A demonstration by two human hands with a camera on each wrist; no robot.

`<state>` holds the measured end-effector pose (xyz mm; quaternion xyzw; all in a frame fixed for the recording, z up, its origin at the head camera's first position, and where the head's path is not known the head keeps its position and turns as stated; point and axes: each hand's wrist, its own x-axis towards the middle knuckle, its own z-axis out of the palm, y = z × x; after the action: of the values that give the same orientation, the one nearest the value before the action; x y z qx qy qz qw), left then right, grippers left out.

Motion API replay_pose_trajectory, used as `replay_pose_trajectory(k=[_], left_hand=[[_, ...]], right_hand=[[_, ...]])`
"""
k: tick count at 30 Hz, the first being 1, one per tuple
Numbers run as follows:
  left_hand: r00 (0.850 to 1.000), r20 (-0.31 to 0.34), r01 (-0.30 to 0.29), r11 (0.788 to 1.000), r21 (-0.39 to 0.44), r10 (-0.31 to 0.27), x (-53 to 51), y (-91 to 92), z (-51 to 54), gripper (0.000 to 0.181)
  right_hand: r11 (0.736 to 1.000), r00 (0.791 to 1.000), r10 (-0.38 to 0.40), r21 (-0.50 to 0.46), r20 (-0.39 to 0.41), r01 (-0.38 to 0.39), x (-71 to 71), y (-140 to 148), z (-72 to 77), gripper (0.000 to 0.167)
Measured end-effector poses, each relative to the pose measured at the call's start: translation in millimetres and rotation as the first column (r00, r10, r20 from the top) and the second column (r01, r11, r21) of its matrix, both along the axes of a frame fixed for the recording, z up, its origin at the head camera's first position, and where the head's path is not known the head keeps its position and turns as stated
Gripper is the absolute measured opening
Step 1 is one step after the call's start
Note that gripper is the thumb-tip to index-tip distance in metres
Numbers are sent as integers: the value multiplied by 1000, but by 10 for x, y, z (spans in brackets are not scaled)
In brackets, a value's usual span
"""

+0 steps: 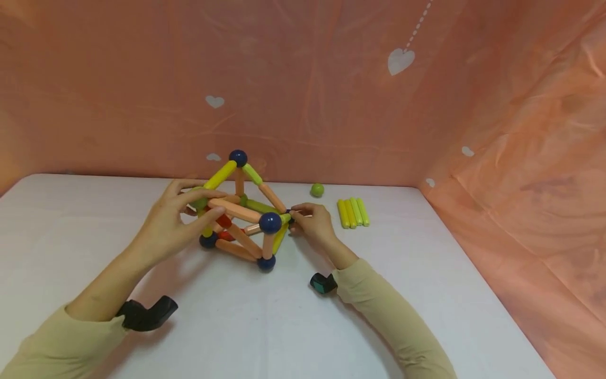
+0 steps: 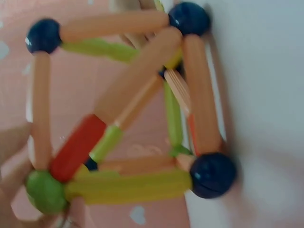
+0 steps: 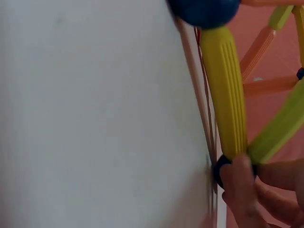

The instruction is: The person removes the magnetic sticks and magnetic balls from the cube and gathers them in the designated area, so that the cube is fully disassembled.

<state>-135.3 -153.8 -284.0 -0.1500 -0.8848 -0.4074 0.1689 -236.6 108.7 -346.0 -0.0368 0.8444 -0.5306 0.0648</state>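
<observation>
A frame of magnetic building rods and balls stands on the white table, its orange, yellow, green and red rods joined at dark blue [image 1: 270,223] and green balls. At its upper left corner, my left hand [image 1: 165,218] grips a green ball [image 2: 46,191] between thumb and fingers. An orange rod with a red end [image 2: 78,147] slants away from that ball. On the far side, the fingers of my right hand [image 1: 313,222] pinch a low blue ball [image 3: 222,172]. A yellow rod [image 3: 225,90] and a green rod [image 3: 278,126] meet there. The palms are partly hidden.
Right of the frame, a loose green ball [image 1: 317,190] lies on the table [image 1: 426,295]. Several yellow and yellow-green rods [image 1: 353,212] lie side by side near it. An orange cloth [image 1: 303,95] with white hearts hangs behind and to the right.
</observation>
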Motion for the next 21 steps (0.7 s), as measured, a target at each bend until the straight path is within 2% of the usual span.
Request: replay_pose_trajectory(k=[6, 10, 12, 17, 21], left_hand=[[1000, -6, -19, 1000, -7, 19, 149, 79, 38, 32], [1000, 5, -9, 1000, -20, 9, 236, 138, 48, 33], [1000, 5, 0, 1000, -29, 0, 274, 165, 57, 34], [999, 41, 1, 999, -47, 1, 333, 211, 77, 36], [997, 72, -20, 997, -68, 25, 345, 226, 85, 38]], right_hand=[[996, 999, 1, -84, 46, 3, -8, -80, -55, 30], [989, 994, 74, -138, 86, -61, 7, -85, -67, 41], [981, 986, 138, -152, 93, -123, 9, -73, -67, 46], [954, 955, 289, -106, 66, -281, 6, -18, -52, 51], [950, 950, 311, -38, 9, -310, 47, 35, 43, 51]])
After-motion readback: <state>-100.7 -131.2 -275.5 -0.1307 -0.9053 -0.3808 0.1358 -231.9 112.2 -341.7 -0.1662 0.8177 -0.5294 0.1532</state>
